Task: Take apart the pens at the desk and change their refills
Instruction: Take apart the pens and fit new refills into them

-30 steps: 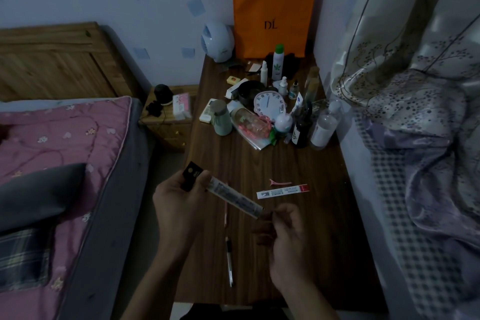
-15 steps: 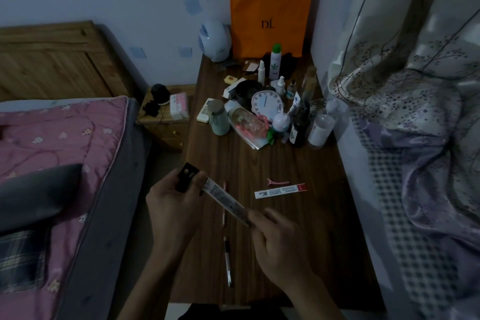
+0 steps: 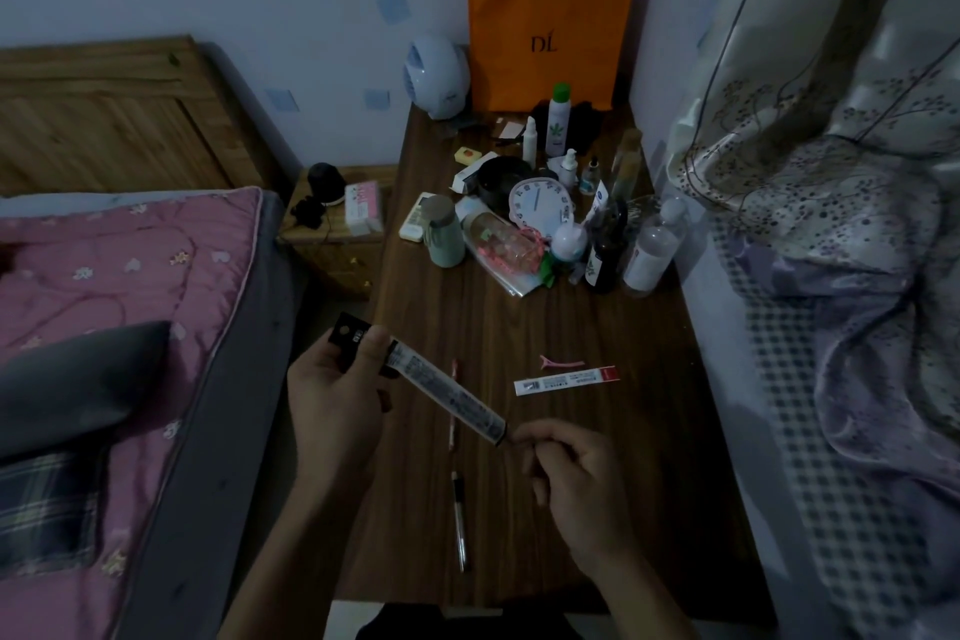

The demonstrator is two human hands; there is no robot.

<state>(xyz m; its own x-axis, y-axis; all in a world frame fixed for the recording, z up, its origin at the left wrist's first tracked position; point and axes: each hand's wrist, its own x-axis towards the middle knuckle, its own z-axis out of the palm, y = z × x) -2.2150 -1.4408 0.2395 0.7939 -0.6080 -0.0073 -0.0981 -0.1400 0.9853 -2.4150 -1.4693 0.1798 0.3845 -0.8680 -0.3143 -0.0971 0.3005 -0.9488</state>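
left hand (image 3: 337,395) holds refill packet (image 3: 441,392); right hand (image 3: 576,478) pinches its end.

Both hands (image 3: 337,395) and forearms (image 3: 639,582) are bare, without sleeves.

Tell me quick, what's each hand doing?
Left hand: closed, holding the refill packet by its black top.
Right hand: fingers pinched at the packet's lower end, on something thin and dark.
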